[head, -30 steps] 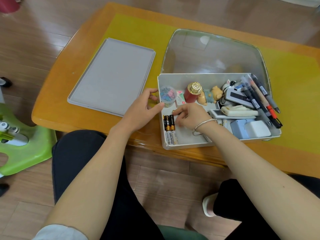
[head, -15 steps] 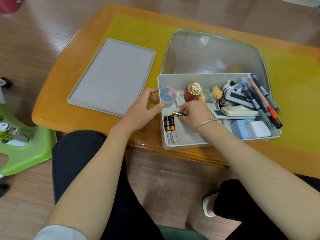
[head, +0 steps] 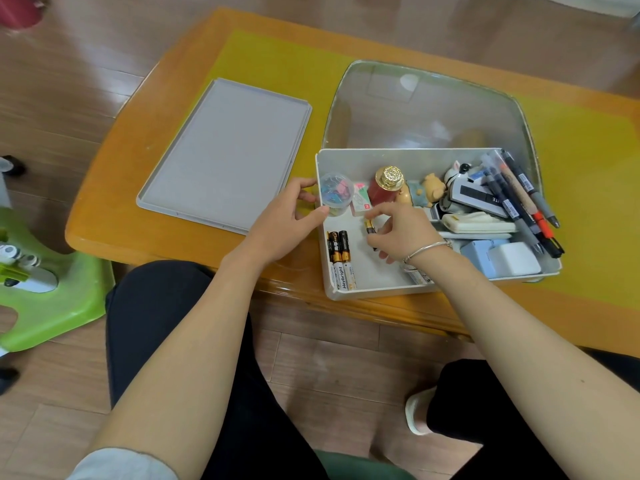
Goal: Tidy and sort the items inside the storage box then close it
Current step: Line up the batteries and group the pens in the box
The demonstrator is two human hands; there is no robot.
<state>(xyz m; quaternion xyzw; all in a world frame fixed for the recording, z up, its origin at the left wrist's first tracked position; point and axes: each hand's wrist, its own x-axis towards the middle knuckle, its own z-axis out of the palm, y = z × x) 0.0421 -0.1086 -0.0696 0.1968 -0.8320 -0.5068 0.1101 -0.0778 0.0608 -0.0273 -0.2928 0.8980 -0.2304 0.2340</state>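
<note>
Two batteries (head: 341, 258) lie side by side along the left wall of the white storage box (head: 381, 291), which sits open at the near edge of the wooden table (head: 114, 188). One more battery (head: 370, 227) is up off the box floor, pinched between the thumb and curled fingers of the right hand (head: 405, 230), which hovers over the bare left part of the box; a single thin bracelet (head: 427, 249) circles that wrist. The left hand (head: 285, 223) rests against the outside of the box's left wall, fingers loosely curved around the rim, its thumb tip touching the edge beside one small round tub of coloured clips (head: 336, 192). Behind the right hand stand one red bottle with a gold cap (head: 386, 185) and one small pink packet (head: 360, 202). One bear figure (head: 431, 192) leans next to them. Several pens (head: 519, 202), too tangled to count surely, slant across the right end, above two pale blocks (head: 502, 259). One grey lid (head: 225, 154) lies flat on the table to the left, apart from the box, and one clear curved cover (head: 426, 105) stands open behind it.
</note>
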